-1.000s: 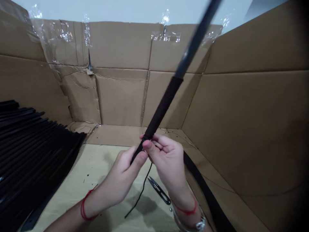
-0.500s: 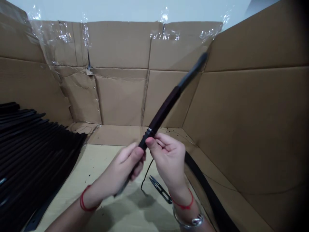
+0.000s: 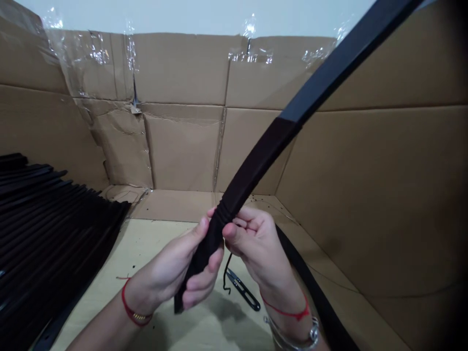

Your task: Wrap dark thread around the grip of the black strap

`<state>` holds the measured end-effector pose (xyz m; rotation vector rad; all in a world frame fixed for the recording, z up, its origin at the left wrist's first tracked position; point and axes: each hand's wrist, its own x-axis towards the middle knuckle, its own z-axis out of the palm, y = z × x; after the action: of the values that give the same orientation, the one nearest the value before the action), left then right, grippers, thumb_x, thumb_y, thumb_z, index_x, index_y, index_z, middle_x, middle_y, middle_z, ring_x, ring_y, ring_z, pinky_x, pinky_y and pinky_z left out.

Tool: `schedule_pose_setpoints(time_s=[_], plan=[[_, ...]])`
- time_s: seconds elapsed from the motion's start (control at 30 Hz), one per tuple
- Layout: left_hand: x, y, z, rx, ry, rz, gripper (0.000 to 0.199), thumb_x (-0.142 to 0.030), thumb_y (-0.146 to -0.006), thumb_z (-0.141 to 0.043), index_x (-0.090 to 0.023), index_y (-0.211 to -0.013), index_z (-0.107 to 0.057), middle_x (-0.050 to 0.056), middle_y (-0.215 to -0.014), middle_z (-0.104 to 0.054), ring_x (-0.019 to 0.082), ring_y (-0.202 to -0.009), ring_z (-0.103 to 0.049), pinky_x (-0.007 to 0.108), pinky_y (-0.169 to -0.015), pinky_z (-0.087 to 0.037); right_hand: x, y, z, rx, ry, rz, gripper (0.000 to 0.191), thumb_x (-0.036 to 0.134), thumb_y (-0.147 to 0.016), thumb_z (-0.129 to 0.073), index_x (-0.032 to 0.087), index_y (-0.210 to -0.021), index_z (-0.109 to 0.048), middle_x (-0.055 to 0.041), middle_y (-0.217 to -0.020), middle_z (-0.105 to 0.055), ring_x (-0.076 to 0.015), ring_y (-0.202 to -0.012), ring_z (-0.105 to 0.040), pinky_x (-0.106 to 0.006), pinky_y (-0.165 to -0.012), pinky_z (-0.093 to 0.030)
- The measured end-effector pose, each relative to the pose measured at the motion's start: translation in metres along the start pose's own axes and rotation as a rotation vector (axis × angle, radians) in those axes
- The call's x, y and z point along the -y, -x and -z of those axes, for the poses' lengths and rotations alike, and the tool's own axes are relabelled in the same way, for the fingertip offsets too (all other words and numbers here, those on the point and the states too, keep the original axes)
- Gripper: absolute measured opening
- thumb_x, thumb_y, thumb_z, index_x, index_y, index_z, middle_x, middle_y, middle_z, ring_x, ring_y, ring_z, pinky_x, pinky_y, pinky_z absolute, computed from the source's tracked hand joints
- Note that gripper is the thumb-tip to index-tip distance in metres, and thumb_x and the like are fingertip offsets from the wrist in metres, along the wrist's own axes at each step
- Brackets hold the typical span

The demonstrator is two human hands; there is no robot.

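Note:
A long dark curved strip [image 3: 256,165] slants from the lower middle to the top right, with a brown-black covered section and a smoother grey part above. My left hand [image 3: 197,258] is wrapped round its lower end. Beside the ridged cord wraps on the strip, my right hand [image 3: 252,239] has its fingers closed in a pinch. A thin dark cord [image 3: 225,275] hangs below that hand; how the fingers grip it is hidden. Small black thread snips [image 3: 245,291] lie on the pale surface under my hands.
Many dark strips [image 3: 54,234] are piled at the left. Taped cardboard walls [image 3: 183,146] stand at the back and sides. Another dark curved strip [image 3: 310,282] lies at the right, partly behind my right arm. Dark specks dot the pale tabletop [image 3: 142,248].
The strip has turned to show its broad face, and its upper end now runs out of view at the top right. My left hand's fingers have shifted round it, and the hanging cord has swung.

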<state>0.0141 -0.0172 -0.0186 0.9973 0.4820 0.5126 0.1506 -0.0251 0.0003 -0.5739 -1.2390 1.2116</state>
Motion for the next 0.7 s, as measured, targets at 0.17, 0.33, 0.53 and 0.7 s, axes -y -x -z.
schedule_pose_setpoints(time_s=[0.17, 0.33, 0.53, 0.7], plan=[[0.013, -0.002, -0.009, -0.399, -0.301, -0.457, 0.055, -0.071, -0.076, -0.051, -0.017, -0.083, -0.049, -0.009, -0.051, -0.035, 0.002, -0.041, -0.027, 0.012, -0.037, -0.021, -0.003, 0.003, -0.003, -0.215, 0.068, 0.083, 0.028, 0.034, -0.065, -0.084, 0.017, -0.086, -0.076, -0.0008, -0.062, -0.064, -0.0096, -0.049, -0.055, -0.018, -0.044, -0.047], [0.006, -0.003, 0.000, 0.054, -0.144, -0.239, 0.052, -0.067, -0.087, -0.034, -0.017, -0.080, -0.048, -0.010, -0.047, -0.030, 0.003, -0.036, -0.024, 0.014, -0.034, -0.024, 0.001, 0.007, 0.000, -0.078, 0.066, 0.038, 0.028, 0.040, -0.075, -0.077, 0.014, -0.072, -0.069, 0.0027, -0.048, -0.051, -0.0061, -0.035, -0.045, -0.015, -0.030, -0.030], [-0.002, 0.012, -0.003, -0.086, -0.047, -0.245, 0.046, -0.054, -0.092, -0.037, -0.014, -0.081, -0.057, -0.005, -0.048, -0.044, 0.004, -0.038, -0.038, 0.012, -0.038, -0.036, 0.005, 0.008, 0.000, 0.096, -0.009, -0.067, 0.031, 0.040, -0.070, -0.081, 0.014, -0.085, -0.073, -0.0010, -0.058, -0.063, -0.0120, -0.047, -0.060, -0.018, -0.042, -0.048], [0.010, 0.010, -0.004, 0.372, 0.311, -0.045, 0.061, -0.066, -0.089, -0.027, -0.016, -0.065, -0.054, -0.010, -0.033, -0.023, 0.003, -0.023, -0.014, 0.013, -0.022, -0.019, 0.004, 0.012, -0.002, 0.023, -0.159, -0.085, 0.031, 0.035, -0.061, -0.088, 0.016, -0.082, -0.077, -0.0036, -0.068, -0.069, -0.0107, -0.057, -0.062, -0.016, -0.051, -0.051]])
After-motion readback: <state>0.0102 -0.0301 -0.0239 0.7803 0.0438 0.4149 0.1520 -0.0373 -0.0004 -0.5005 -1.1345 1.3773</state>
